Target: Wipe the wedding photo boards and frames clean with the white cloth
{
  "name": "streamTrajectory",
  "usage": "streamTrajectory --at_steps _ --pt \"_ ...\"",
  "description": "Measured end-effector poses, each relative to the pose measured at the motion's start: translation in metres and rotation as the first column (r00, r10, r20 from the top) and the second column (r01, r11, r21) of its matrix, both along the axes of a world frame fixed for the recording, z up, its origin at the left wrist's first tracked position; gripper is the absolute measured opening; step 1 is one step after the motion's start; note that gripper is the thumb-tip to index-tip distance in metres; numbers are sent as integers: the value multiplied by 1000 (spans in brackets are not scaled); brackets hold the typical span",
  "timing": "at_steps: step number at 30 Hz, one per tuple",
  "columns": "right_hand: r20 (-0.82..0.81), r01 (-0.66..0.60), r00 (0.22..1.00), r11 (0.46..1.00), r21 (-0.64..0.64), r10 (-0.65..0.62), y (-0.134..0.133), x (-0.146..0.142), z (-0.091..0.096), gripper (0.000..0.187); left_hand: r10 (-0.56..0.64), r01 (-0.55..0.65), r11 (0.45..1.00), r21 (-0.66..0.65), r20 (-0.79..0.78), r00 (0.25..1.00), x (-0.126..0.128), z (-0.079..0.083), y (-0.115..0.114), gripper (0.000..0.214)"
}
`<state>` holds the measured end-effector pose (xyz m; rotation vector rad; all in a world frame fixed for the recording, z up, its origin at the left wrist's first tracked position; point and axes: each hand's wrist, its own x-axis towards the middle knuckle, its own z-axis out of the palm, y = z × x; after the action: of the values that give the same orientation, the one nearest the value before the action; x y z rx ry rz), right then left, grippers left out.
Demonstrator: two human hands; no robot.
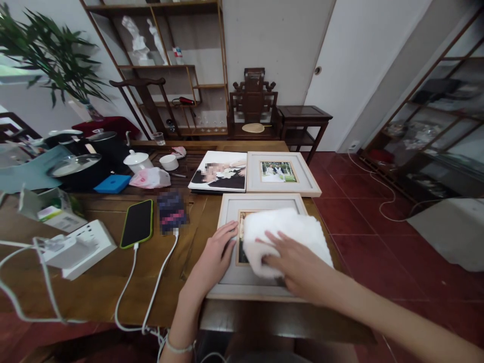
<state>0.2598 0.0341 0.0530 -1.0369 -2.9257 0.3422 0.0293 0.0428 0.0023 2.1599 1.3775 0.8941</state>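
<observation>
A white fluffy cloth (291, 224) lies bunched over the middle and right of a pale wooden picture frame (260, 198). My right hand (293, 259) holds the cloth against the frame, its fingers spread across the top of it. At the frame's left side, my left hand (216, 258) rests with its fingers stretched flat, the tips near the small photo (242, 256) inside. The cloth hides most of that photo. Just behind stands a second framed photo (279, 172), lying flat, beside a photo album (221, 174) with a printed cover.
To the left on the wooden table (166, 287) are a phone (137, 223) in a green case, a dark pixelated device (171, 210), a white power strip (88, 249) with cables, and a blue box (112, 183). Pots (77, 169) and a white teapot (137, 160) stand farther back.
</observation>
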Motion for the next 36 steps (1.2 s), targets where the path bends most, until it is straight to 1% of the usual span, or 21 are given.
streamTrajectory --at_steps 2,4,5,7,9,12,15,17,19,21,23,24,26,28,31,33,36 --pt "0 80 997 987 140 -81 28 -2 -9 59 -9 9 1000 -4 2 1000 0 1 0 28" --pt "6 121 992 959 255 -127 54 -5 -13 58 -13 13 1000 -12 4 1000 0 3 0 28" --pt "9 125 991 950 287 -134 65 -8 -13 57 -15 15 1000 -15 5 1000 0 3 0 28" --pt "14 114 992 945 307 -125 80 -14 -13 56 -16 16 1000 -19 7 1000 0 4 0 28" --pt "25 89 995 948 305 -101 85 -22 -14 54 -9 9 1000 -19 4 1000 1 4 0 28" --pt "46 51 997 956 290 -67 73 -33 -18 45 10 -10 1000 -17 -4 1000 1 4 -1 28" --pt "58 32 997 965 259 -49 44 -38 -20 35 13 -13 999 -34 -9 1000 2 5 -1 28" --pt "75 1 997 983 185 -15 20 -36 -14 33 12 -13 998 -53 -17 1000 2 6 -1 29" --pt "101 -52 994 997 65 45 -4 -32 -4 33 13 -15 998 -68 -27 1000 2 7 -1 30" --pt "115 -101 988 993 -54 106 -23 -25 6 35 15 -17 998 -66 -26 1000 2 7 -1 29" --pt "99 -121 986 984 -130 134 -33 -17 13 37 14 -15 998 -53 -17 1000 2 5 -1 28" --pt "81 -114 989 984 -136 126 -32 -13 13 39 14 -15 999 -45 -12 1000 2 5 -2 28" --pt "44 -62 997 995 -76 66 -23 -6 6 42 16 -16 999 -39 -11 1000 2 4 -3 31" --pt "27 32 999 998 60 -33 -3 -1 -4 44 25 -25 999 -44 -11 1000 2 5 -5 37" --pt "21 119 991 958 261 -129 34 -2 -14 44 41 -41 998 -51 4 999 3 7 -6 42" --pt "11 125 991 938 323 -136 56 -10 -12 45 55 -54 998 -46 22 998 4 9 -7 43" --pt "-4 96 995 937 336 -100 81 -32 -4 47 79 -79 997 -12 51 996 5 10 -7 43"
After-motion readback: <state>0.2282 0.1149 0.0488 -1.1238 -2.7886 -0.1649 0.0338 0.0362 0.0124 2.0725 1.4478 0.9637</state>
